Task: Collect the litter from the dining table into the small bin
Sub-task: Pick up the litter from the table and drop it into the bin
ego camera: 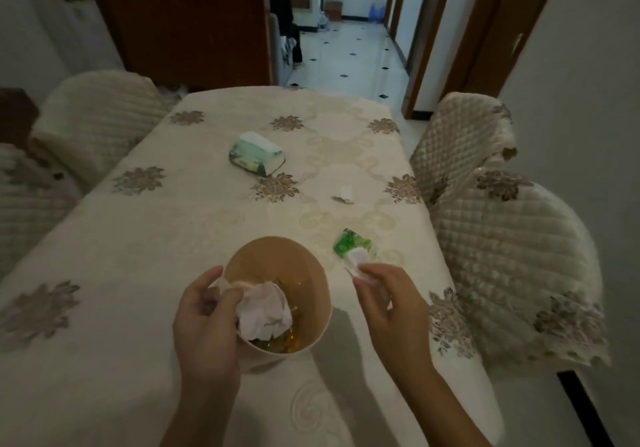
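We stood in a home's dining room: a dining table (pixel 173 238) under an embroidered cloth, quilted-covered chairs (pixel 512 266) around it, a wooden sideboard (pixel 180 30), and a tiled hallway (pixel 349 55) beyond.

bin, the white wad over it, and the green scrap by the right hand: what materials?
Bin: likely plastic; smooth, even tan wall, thin rim, faint sheen.
White wad: tissue paper by its look; matte, softly crumpled folds.
Green scrap: probably a plastic film wrapper; glossy and printed, though too blurred to be sure.
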Demonstrator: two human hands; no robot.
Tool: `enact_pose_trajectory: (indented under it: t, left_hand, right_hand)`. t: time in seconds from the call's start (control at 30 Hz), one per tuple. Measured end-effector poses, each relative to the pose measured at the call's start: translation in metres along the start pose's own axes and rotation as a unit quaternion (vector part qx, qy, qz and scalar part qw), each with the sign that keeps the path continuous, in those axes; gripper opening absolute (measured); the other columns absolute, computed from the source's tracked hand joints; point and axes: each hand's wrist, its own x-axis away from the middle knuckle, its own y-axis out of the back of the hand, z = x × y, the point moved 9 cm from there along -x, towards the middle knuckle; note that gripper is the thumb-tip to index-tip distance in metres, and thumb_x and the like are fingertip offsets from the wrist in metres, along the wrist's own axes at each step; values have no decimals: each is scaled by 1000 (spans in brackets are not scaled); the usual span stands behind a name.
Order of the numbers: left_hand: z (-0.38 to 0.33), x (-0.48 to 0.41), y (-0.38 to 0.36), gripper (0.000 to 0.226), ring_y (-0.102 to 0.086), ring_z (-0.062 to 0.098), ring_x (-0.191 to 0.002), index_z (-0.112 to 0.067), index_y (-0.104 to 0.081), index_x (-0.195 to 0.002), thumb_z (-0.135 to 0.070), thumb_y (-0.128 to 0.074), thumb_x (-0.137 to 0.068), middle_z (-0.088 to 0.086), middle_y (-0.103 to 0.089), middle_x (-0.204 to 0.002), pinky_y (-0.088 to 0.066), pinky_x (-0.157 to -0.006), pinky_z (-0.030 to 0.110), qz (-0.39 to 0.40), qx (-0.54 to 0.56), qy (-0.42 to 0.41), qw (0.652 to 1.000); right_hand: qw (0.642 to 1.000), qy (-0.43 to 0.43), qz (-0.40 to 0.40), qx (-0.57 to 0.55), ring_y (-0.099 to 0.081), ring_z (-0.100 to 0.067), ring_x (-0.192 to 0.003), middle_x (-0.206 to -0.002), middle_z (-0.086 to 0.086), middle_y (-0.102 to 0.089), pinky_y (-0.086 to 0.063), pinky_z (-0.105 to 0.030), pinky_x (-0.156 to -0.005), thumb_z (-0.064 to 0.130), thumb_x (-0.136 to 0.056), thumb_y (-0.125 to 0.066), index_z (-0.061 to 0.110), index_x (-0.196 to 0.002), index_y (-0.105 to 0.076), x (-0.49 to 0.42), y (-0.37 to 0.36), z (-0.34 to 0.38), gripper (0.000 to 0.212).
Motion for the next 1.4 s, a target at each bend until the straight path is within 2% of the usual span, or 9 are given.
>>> enact_pose_trajectory:
  t: [0.23, 0.33, 0.43, 0.67, 0.77, 0.87, 1.0, 1.13, 1.4]
  left_hand:
    - [0, 5, 7, 33, -58, 27, -81, -23, -61, -98, 4, -59, -79, 15, -59, -92, -50, -79, 41, -27, 19, 11, 999]
    - [-2, 1, 14, 35, -60, 30, -86, -19, -60, -104, 6, -57, -80, 17, -60, -96, -50, -83, 44, -29, 18, 12, 999]
    - [-2, -8, 22, 34, -60, 29, -88, -18, -60, -105, 5, -57, -81, 14, -60, -95, -50, -82, 42, -31, 8, 12, 999]
    - [-10, -22, 20, 30, -53, 18, -75, -17, -59, -106, 2, -58, -82, 3, -52, -79, -47, -75, 36, -50, -3, -19, 999]
    - [-12, -28, 15, 30, -53, 23, -77, -18, -59, -105, -6, -64, -77, 5, -51, -78, -47, -72, 38, -57, -14, -42, 997]
    - [-9, -31, 12, 33, -57, 28, -82, -28, -61, -100, -19, -62, -69, 6, -55, -85, -49, -74, 43, -91, -24, -47, 995]
    - [1, -35, 7, 31, -56, 26, -84, -32, -61, -94, -4, -59, -80, 3, -56, -84, -49, -77, 42, -150, -26, -44, 987]
    - [2, -30, 0, 31, -62, 31, -94, -22, -60, -108, -5, -60, -82, 8, -63, -101, -52, -76, 39, -182, -29, -55, 981]
    - [2, -14, -4, 29, -61, 34, -97, -22, -61, -106, -6, -61, -82, 14, -62, -100, -53, -81, 45, -211, -46, -70, 974]
  right_hand:
    - [977, 94, 187, -33, -58, -16, -90, -95, -5, -68, -37, -15, -82, 21, -77, -62, 14, -94, -64, -11, -75, 60, 19]
    - [977, 104, 183, -30, -53, -8, -92, -94, -5, -70, -30, -3, -85, 28, -76, -59, 13, -90, -66, -6, -83, 61, 22]
    - [986, 89, 142, -23, -57, -11, -89, -91, -6, -70, -35, -11, -82, 28, -78, -58, 12, -91, -66, -12, -75, 49, 22]
    - [981, 3, 169, 100, -54, -27, -104, -107, -12, -64, -36, -26, -86, 14, -78, -68, 9, -106, -61, -37, -81, -42, 30]
    - [970, -44, 199, 135, -46, -33, -113, -120, -17, -56, -36, -34, -93, 14, -76, -69, 6, -113, -57, -55, -87, -85, 40]
    - [943, -98, 260, 181, -33, -34, -126, -137, -18, -40, -33, -41, -101, 24, -77, -69, 13, -127, -45, -71, -98, -131, 57]
    - [907, -117, 345, 211, -35, -36, -123, -139, -17, -38, -36, -45, -98, 31, -76, -68, 19, -130, -40, -81, -120, -174, 62]
    - [913, -74, 356, 185, -51, -35, -102, -117, -19, -57, -45, -40, -87, 16, -74, -68, 9, -121, -52, -85, -134, -184, 50]
    - [944, -85, 309, 74, -55, -31, -95, -108, -22, -60, -30, -16, -72, -2, -75, -64, 1, -105, -61, -93, -129, -172, 31]
